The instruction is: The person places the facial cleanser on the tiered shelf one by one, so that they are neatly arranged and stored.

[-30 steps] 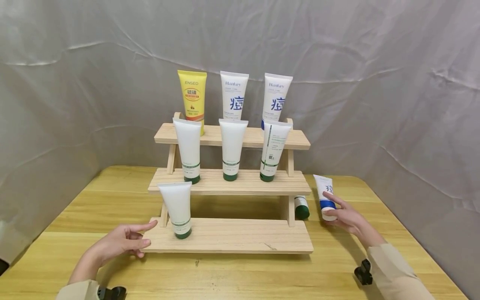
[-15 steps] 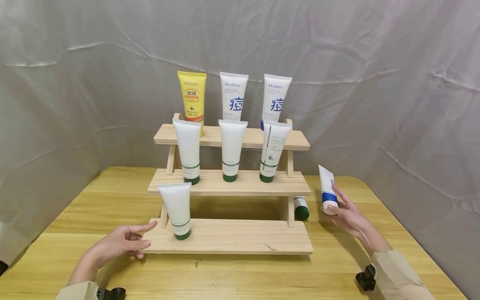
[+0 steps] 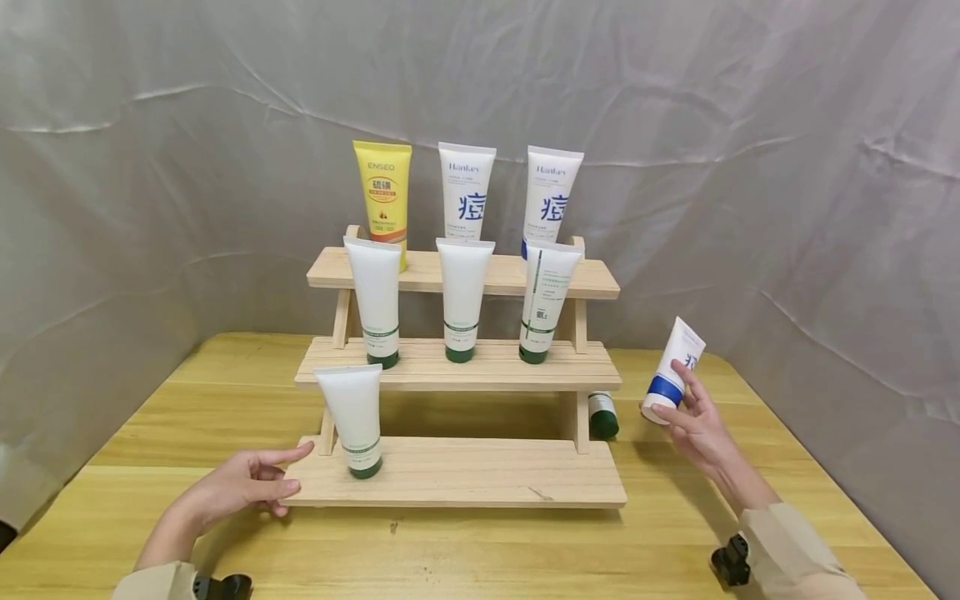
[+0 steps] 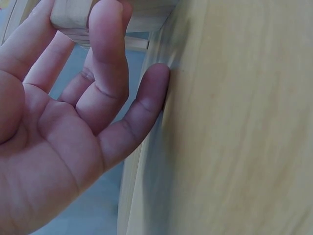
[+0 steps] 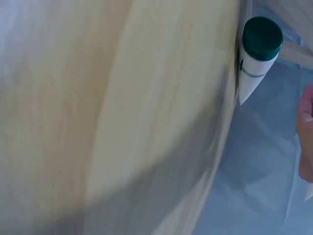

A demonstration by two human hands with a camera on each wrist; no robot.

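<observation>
A three-tier wooden display stand (image 3: 450,472) stands on the table. My left hand (image 3: 228,492) grips the left end of its bottom shelf between thumb and fingers; in the left wrist view the fingers (image 4: 110,63) bend about the wooden edge. To the right of the stand, my right hand (image 3: 701,429) pinches a white squeeze tube with a blue band (image 3: 674,367), held off the table, cap end down and top leaning right. A white tube with a green cap (image 3: 349,421) stands at the left of the bottom shelf. Only the right hand's edge (image 5: 305,134) shows in the right wrist view.
Three green-capped tubes (image 3: 462,296) stand on the middle shelf. On the top shelf are a yellow tube (image 3: 384,196) and two white Hankey tubes (image 3: 467,187). Another green-capped tube (image 3: 603,417) lies partly hidden behind the stand's right side. Grey cloth (image 3: 225,167) hangs behind the table (image 3: 420,554).
My right hand has lifted the blue-banded tube off the table, drawn it slightly right and tipped its top to the right. The left hand and the stand have kept their place.
</observation>
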